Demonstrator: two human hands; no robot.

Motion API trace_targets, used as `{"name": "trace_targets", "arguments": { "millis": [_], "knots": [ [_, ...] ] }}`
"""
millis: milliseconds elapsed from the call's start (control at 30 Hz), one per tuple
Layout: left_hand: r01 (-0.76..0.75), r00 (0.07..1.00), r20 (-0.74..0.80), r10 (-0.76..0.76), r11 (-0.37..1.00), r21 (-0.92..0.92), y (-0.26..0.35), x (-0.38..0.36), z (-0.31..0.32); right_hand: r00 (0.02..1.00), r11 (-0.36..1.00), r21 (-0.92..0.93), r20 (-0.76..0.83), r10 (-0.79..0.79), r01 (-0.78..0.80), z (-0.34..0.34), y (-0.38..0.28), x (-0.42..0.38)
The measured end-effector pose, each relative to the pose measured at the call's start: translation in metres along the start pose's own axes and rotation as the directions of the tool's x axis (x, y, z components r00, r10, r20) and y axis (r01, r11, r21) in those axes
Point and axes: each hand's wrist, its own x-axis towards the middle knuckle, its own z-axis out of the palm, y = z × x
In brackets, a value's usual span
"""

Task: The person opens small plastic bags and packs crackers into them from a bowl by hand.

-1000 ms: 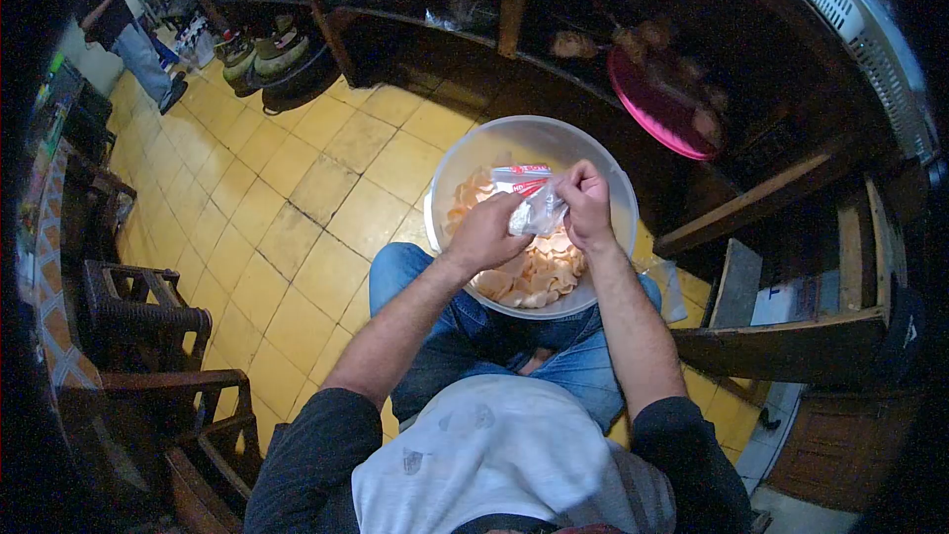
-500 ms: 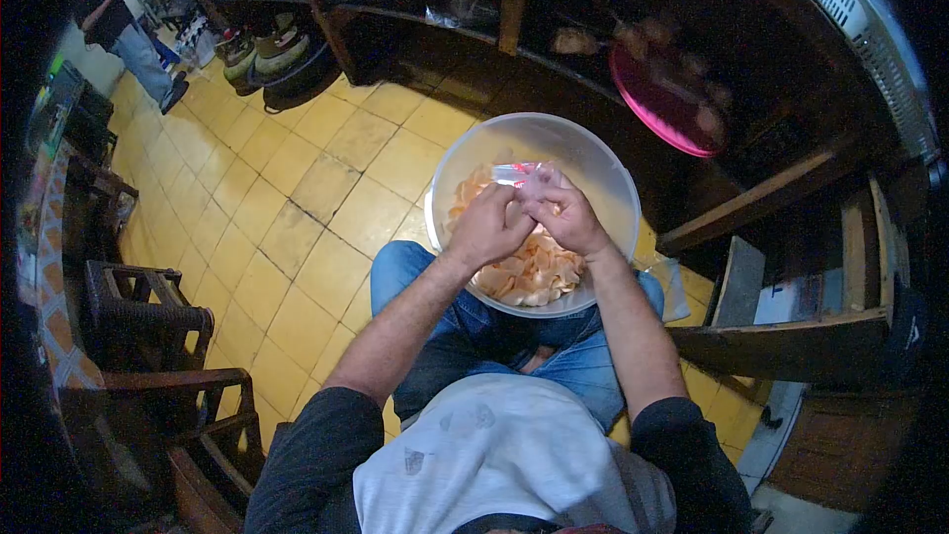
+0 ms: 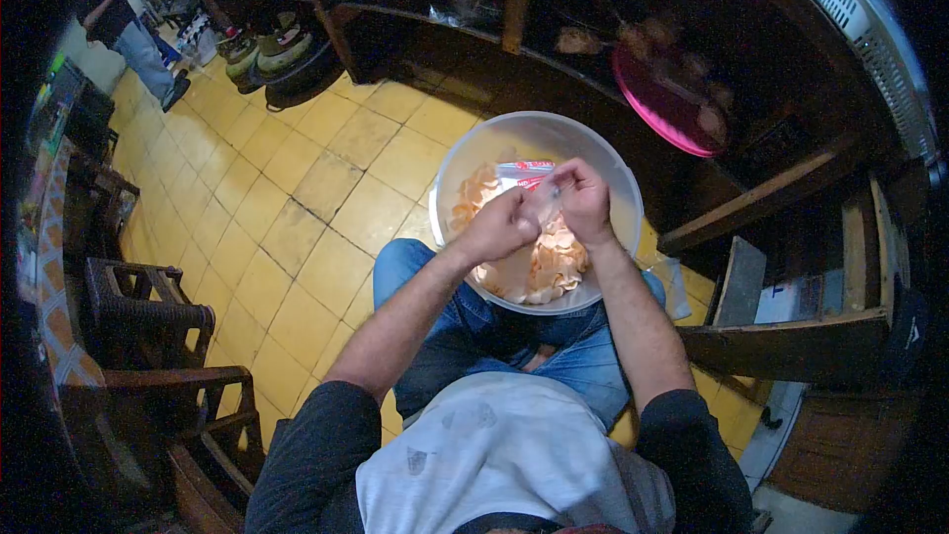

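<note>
A deep translucent plastic tub [image 3: 618, 163] stands in front of my crossed legs, holding many thin, pale-orange chips [image 3: 556, 272]. Over the tub, my left hand [image 3: 502, 225] is closed, its fingers pinching a clear plastic bag [image 3: 542, 203]. My right hand [image 3: 583, 200] also grips this bag from the other side, fingers curled in. The bag is small and partly hidden by my fingers. Just beyond my hands, red-and-white printed plastic packaging [image 3: 524, 174] lies on the chips inside the tub.
Yellow tiles [image 3: 316, 227] cover the floor. A pink round tray [image 3: 664, 129] rests on the dark wooden shelf at right. Wooden chairs [image 3: 168, 376] stand at left. Gas cylinders [image 3: 282, 57] and another person [image 3: 138, 44] are at the far left.
My hands have drawn slightly apart, the left moving nearer to me and the right turning upward. More of the clear bag and the red-and-white packaging now shows.
</note>
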Motion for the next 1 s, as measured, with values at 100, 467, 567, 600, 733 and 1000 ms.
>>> {"name": "trace_targets", "arguments": {
  "millis": [100,467,567,600,733,1000],
  "knots": [
    [-0.115,0.993,-0.044,0.107,0.937,-0.33,-0.004,0.001,0.0,0.978,0.973,0.207,-0.156,0.135,-0.101,-0.011,-0.002,0.009],
    [0.017,1.0,0.014,-0.014,0.965,-0.26,0.026,-0.015,-0.009,0.918,0.927,-0.163,0.16,0.363,-0.338,-0.025,-0.023,0.022],
    [0.109,0.993,0.065,-0.098,0.976,-0.19,0.022,-0.014,-0.013,0.992,0.999,-0.01,-0.116,0.045,-0.047,-0.03,-0.024,0.021],
    [0.106,0.993,0.062,-0.096,0.976,-0.189,0.019,-0.013,-0.013,0.998,0.998,0.035,-0.023,0.06,-0.059,-0.026,-0.045,0.013],
    [0.09,0.99,0.133,-0.053,0.952,-0.294,0.026,-0.015,-0.015,0.817,0.631,-0.555,0.524,-0.241,0.542,-0.02,-0.064,0.005],
    [0.137,0.97,0.233,-0.067,0.944,-0.301,0.016,-0.012,-0.015,0.998,0.999,-0.009,-0.038,0.047,-0.047,-0.04,-0.043,0.024]
  ]
}}
